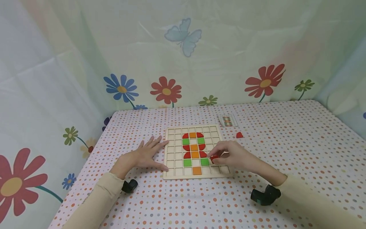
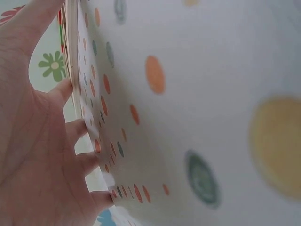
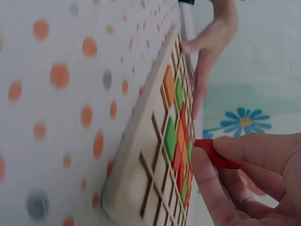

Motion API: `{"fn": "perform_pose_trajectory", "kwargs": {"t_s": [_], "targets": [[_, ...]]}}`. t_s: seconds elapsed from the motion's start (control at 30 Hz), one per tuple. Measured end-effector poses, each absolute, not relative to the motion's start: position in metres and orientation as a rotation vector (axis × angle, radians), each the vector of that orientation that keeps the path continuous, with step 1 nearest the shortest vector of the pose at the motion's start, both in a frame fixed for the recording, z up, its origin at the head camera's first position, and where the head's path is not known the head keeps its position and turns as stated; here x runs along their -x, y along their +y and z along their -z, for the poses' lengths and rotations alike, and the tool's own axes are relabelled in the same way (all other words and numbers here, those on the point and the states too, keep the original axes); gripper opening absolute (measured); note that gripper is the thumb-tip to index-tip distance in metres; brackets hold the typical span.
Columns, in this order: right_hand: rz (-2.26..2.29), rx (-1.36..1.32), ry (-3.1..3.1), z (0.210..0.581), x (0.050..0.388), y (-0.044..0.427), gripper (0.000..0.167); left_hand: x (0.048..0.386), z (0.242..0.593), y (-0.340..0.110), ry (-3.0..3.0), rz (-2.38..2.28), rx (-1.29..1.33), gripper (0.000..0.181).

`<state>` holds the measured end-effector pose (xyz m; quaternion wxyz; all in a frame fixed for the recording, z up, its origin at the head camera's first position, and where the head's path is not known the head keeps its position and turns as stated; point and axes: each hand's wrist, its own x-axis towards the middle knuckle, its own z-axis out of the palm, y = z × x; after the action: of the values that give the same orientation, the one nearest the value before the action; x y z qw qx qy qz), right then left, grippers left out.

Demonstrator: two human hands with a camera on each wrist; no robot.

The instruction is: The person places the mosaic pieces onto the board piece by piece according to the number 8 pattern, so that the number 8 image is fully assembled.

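A wooden grid board [image 1: 178,172] lies on the table with orange, green and red tiles in its middle columns. My right hand [image 1: 235,155] pinches a red tile [image 3: 217,157] between thumb and fingers, just above the board's right side. The held tile's full outline is partly hidden by the fingers. On the other side, my left hand [image 1: 146,156] is spread with straight fingers, its thumb and index finger at the board's left edge. An orange square [image 1: 197,170] sits in the front row, below two green squares, with bare cells on both sides of it.
A loose red tile [image 1: 239,135] with a curved side lies right of the board. Behind it is a small pattern card [image 1: 227,121] showing a coloured grid. A dotted cloth [image 1: 183,203] covers the table, and a flowered curtain [image 1: 228,73] hangs at the back and sides.
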<state>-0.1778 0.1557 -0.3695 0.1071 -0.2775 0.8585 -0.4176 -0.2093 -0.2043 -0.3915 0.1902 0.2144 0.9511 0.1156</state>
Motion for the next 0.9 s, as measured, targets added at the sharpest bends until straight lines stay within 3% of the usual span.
{"fn": "perform_pose_trajectory", "kwargs": {"t_s": [0.9], "targets": [[1.069,0.935,2.635,0.382,0.166,0.131,0.012,0.212,0.389,-0.203,2.664,-0.334,-0.615,0.113]]}}
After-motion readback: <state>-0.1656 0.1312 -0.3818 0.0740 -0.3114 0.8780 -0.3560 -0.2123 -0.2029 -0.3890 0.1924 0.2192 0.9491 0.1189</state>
